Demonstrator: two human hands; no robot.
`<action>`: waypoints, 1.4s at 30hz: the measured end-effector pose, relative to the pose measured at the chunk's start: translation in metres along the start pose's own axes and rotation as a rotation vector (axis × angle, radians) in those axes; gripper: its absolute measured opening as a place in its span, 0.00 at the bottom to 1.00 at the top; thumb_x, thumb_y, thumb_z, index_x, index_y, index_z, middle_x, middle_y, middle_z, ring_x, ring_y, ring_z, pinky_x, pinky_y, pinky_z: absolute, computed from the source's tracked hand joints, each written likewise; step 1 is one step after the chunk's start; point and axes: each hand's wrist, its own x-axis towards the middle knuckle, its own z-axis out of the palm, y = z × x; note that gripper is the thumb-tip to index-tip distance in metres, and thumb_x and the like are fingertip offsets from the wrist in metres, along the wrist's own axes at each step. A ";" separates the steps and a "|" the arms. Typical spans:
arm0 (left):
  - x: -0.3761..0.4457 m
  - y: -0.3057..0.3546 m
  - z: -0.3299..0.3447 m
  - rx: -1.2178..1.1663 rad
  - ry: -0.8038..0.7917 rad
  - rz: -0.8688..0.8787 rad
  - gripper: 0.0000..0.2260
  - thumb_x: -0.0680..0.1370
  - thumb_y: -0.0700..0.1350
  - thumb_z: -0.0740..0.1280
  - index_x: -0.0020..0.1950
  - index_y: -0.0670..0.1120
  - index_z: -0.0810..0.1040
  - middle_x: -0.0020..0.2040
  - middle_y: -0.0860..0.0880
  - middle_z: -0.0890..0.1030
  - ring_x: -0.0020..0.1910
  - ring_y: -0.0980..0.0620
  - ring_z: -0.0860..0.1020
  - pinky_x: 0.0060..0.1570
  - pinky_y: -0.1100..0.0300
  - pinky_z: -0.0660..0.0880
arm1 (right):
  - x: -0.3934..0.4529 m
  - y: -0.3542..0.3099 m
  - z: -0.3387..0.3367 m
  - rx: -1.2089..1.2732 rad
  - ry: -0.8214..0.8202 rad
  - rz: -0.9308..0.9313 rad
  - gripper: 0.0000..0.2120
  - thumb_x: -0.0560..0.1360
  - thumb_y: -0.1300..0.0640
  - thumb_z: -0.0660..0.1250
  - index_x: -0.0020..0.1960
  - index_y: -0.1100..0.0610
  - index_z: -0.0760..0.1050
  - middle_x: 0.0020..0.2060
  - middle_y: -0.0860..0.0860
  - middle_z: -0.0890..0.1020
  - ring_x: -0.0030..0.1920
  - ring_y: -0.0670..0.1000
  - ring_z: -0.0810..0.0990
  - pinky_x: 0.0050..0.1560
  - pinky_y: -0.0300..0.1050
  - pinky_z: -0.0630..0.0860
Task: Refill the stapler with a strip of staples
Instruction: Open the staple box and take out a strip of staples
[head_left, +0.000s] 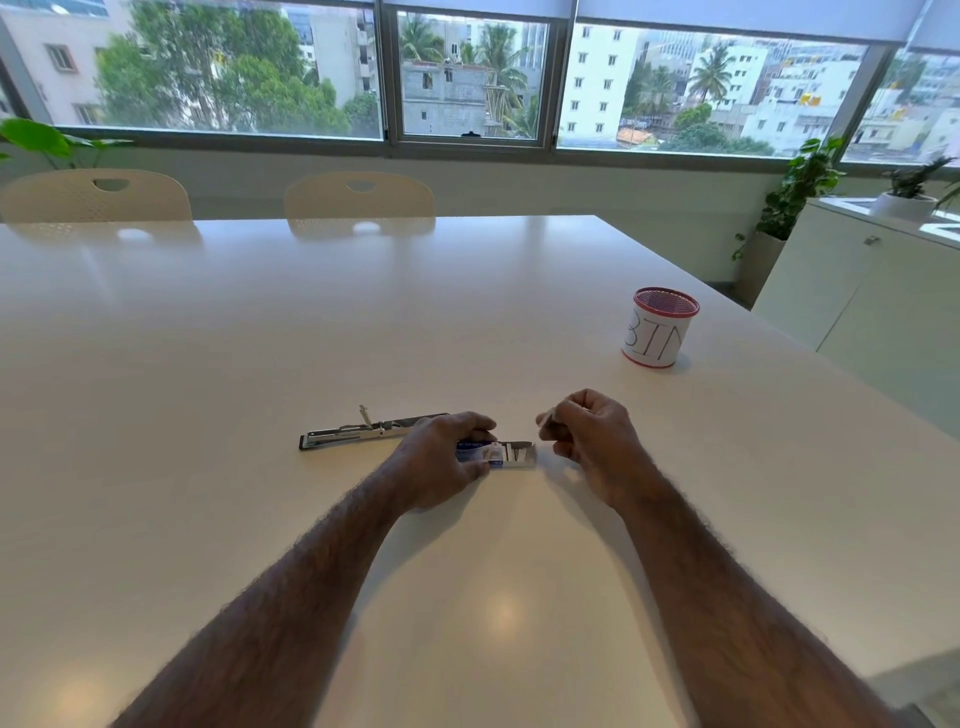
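Observation:
A long metal stapler (358, 433) lies opened flat on the white table (260, 338), just left of my hands, its pusher spring sticking up. My left hand (441, 457) grips a small blue staple box (475, 451) whose inner tray (517, 453) is slid out to the right, showing silvery staples. My right hand (587, 441) hovers just right of the tray, fingers pinched on a thin staple strip (546, 418) near the thumb tip; the strip is small and partly hidden.
A white cup with a red rim, marked "BIN" (658, 327), stands at the right of the table. Two cream chairs (358, 195) are at the far edge. A white cabinet (878, 291) with potted plants is at the right.

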 end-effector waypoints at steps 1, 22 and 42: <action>0.000 0.000 0.000 -0.002 0.002 -0.001 0.22 0.71 0.45 0.73 0.65 0.52 0.76 0.56 0.56 0.82 0.50 0.65 0.78 0.49 0.80 0.67 | 0.000 -0.001 -0.002 0.095 0.002 0.065 0.04 0.73 0.65 0.62 0.44 0.59 0.75 0.36 0.56 0.84 0.34 0.50 0.81 0.29 0.39 0.74; 0.000 -0.001 0.002 0.011 0.004 0.030 0.20 0.73 0.45 0.72 0.65 0.51 0.76 0.58 0.55 0.80 0.48 0.68 0.75 0.44 0.84 0.67 | -0.002 0.003 -0.001 -0.743 -0.058 0.024 0.03 0.71 0.55 0.73 0.39 0.52 0.80 0.35 0.50 0.83 0.35 0.48 0.81 0.32 0.40 0.75; 0.000 -0.002 0.002 0.061 0.005 0.056 0.20 0.74 0.46 0.71 0.66 0.51 0.74 0.60 0.54 0.80 0.51 0.64 0.75 0.42 0.82 0.68 | -0.011 0.001 -0.008 -1.151 -0.231 -0.467 0.11 0.75 0.47 0.67 0.55 0.49 0.80 0.33 0.38 0.72 0.31 0.40 0.72 0.30 0.36 0.67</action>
